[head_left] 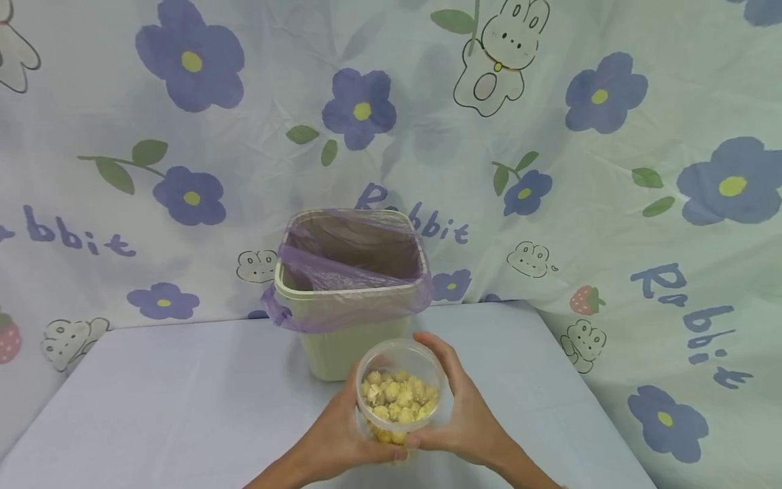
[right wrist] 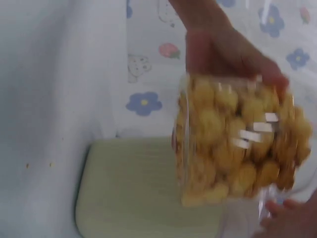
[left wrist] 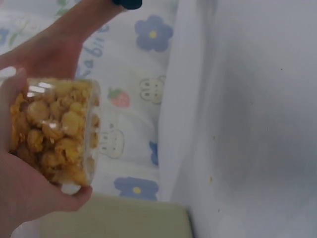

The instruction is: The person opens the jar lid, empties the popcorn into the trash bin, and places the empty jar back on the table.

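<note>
A clear plastic jar of popcorn [head_left: 400,401] is held up between both hands, in front of the bin. My left hand [head_left: 339,428] grips its left side, the thumb lying across the near wall. From the right, my right hand [head_left: 467,418] holds the same jar, fingers around the far side and thumb in front, close to the left thumb. Round yellow popcorn pieces [head_left: 397,397] show through the jar's wide round top. The left wrist view shows the clear wall of the jar [left wrist: 54,129] packed with popcorn, as does the right wrist view.
Just beyond the hands stands a cream bin [head_left: 332,350] lined with a purple plastic bag [head_left: 360,302] folded over its rim. It stands on a white-covered table [head_left: 201,394], where small crumbs [left wrist: 210,179] lie. A patterned curtain [head_left: 263,88] hangs behind.
</note>
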### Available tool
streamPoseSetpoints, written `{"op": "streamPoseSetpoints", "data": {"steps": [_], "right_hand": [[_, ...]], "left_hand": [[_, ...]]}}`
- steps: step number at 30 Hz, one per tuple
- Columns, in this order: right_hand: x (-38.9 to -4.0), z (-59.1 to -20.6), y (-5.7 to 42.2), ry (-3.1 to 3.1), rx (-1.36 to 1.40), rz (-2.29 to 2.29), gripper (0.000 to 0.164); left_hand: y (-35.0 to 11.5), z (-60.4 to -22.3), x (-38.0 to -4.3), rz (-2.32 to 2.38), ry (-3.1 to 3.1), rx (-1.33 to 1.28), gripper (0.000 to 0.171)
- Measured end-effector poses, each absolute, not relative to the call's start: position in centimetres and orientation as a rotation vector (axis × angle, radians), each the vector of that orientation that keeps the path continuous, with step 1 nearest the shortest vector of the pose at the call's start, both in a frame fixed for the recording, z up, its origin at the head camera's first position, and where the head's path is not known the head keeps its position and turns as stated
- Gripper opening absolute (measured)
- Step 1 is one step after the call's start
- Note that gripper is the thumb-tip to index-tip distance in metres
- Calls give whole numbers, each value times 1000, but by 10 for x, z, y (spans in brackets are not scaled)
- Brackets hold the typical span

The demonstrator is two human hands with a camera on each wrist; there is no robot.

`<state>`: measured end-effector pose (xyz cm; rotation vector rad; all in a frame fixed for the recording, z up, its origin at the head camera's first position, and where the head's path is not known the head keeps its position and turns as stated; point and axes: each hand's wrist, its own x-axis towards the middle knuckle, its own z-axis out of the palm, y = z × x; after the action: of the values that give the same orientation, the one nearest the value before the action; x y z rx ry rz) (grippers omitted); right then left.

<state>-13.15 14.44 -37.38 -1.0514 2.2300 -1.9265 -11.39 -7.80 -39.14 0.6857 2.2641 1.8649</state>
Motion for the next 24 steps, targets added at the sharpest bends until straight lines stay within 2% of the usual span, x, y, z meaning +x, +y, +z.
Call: {"op": "streamPoseSetpoints", "data": {"steps": [7, 11, 16, 24], "right_hand": [[-116, -375, 124, 2486, -663, -1925, 116], [-115, -375, 119, 2466, -556, -1945, 114], [-120, -375, 124, 2356, -628, -1957, 104], [-134, -373, 142, 2159, -989, -1852, 99]], "left_hand": [[-71, -395, -113, 1947, 2361, 515, 111], [-71, -396, -112, 1928, 2385, 498, 109], [-73, -394, -111, 1882, 2405, 491, 110], [-81, -393, -112, 1840, 2293, 599, 113]]}}
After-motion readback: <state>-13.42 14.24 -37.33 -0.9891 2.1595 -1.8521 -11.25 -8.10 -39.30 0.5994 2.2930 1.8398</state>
